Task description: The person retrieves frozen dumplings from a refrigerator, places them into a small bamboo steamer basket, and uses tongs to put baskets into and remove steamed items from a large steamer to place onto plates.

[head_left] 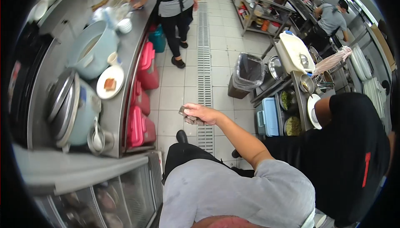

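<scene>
My right hand [202, 113] reaches out in front of my body, above the tiled floor. Its fingers are closed around a dark grey, lumpy bundle [193, 121]; a small blocky end of it sticks out past the thumb. I cannot make out what kind of thing it is. My left hand is outside the picture. On the counter to the left stands a white plate [103, 92] with a brown-topped piece of food [110, 84].
Left counter: large blue-grey tub [93, 46], lidded pot [85, 111], metal cup with spoon [100, 140]; red bins [141, 126] below. A floor drain [204, 61] runs ahead. A lined trash bin [246, 76] stands right. One person [173, 7] stands ahead; another in black [354, 157] is close.
</scene>
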Tool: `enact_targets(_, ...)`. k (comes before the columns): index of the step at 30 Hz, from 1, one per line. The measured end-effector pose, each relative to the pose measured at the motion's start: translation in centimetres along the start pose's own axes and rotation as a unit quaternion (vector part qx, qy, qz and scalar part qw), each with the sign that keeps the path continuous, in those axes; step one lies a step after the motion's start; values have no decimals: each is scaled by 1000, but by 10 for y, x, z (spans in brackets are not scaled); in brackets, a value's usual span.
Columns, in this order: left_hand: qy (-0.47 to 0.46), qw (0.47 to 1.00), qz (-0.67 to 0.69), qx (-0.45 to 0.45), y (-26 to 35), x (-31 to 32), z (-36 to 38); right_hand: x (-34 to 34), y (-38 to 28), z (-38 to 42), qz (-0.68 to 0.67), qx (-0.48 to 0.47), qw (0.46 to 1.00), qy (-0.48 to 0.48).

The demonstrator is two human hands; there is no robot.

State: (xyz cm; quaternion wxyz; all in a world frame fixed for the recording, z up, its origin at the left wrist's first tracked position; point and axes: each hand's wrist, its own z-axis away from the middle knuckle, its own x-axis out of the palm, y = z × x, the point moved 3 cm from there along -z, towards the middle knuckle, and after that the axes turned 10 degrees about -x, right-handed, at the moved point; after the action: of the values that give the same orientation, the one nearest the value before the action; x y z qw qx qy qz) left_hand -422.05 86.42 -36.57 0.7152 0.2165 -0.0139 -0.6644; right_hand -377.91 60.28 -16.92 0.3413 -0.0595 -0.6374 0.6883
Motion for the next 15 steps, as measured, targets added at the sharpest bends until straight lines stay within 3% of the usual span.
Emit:
enact_targets(6,-18,988,-95,-123,75,-15,-62,-143,-62,-42,-33,-11,996,84)
enact_targets(9,-22,973,-164,-161,147,-42,-77,-216,-85,-47,-17,-22,982,186)
enact_targets(13,29,972,-231,-32,306,-90,-133,-332,-107,-27,-30,-26,962,271)
enact_targets(15,18,994,-24,108,466,-71,-182,-376,-140,-22,-54,-48,938,338)
